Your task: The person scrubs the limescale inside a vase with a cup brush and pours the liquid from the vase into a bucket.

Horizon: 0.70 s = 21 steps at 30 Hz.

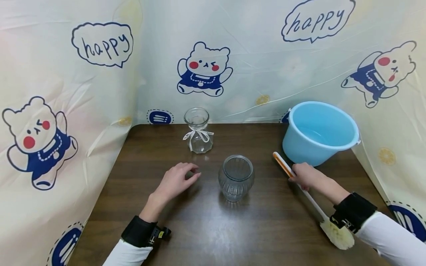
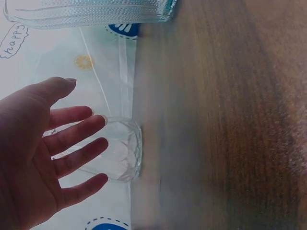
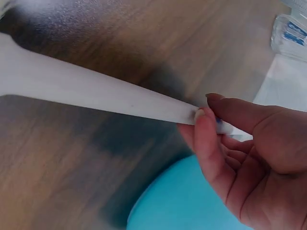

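Note:
My left hand [image 1: 186, 176] hovers low over the dark table with relaxed, spread fingers and holds nothing. It is just left of a ribbed round glass jar [image 1: 236, 178]. In the left wrist view that hand [image 2: 88, 136] is spread in front of a faceted glass vase [image 2: 125, 152], and the ribbed jar [image 2: 91, 12] shows along the top edge. The vase [image 1: 198, 131], tied with a white ribbon, stands farther back. My right hand [image 1: 299, 176] grips the white handle of a long brush [image 1: 313, 201], whose orange tip points at the bucket. Thumb and fingers [image 3: 207, 120] pinch the handle [image 3: 96, 91].
A light blue bucket [image 1: 319, 133] stands at the back right, close behind my right hand, and its blue side [image 3: 182, 201] fills the lower right wrist view. The brush's pale bristles [image 1: 340, 236] lie near the table's right front. A printed plastic curtain [image 1: 100, 92] surrounds the table [image 1: 199, 229].

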Each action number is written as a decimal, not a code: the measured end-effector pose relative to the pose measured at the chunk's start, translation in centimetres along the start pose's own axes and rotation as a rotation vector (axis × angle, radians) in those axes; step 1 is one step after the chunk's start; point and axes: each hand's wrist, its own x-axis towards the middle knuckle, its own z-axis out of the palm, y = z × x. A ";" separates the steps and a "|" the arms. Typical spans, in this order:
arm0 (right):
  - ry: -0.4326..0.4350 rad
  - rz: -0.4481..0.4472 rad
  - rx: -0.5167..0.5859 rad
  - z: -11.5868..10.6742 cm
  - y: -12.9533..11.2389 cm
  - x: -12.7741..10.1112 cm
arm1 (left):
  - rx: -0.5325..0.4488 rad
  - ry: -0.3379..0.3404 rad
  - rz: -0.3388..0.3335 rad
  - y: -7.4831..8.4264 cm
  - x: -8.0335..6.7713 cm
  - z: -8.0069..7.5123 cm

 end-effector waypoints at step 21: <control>-0.038 0.050 -0.003 -0.1 1.6 -0.4 | -0.033 -0.034 -0.006 0.0 0.0 -0.3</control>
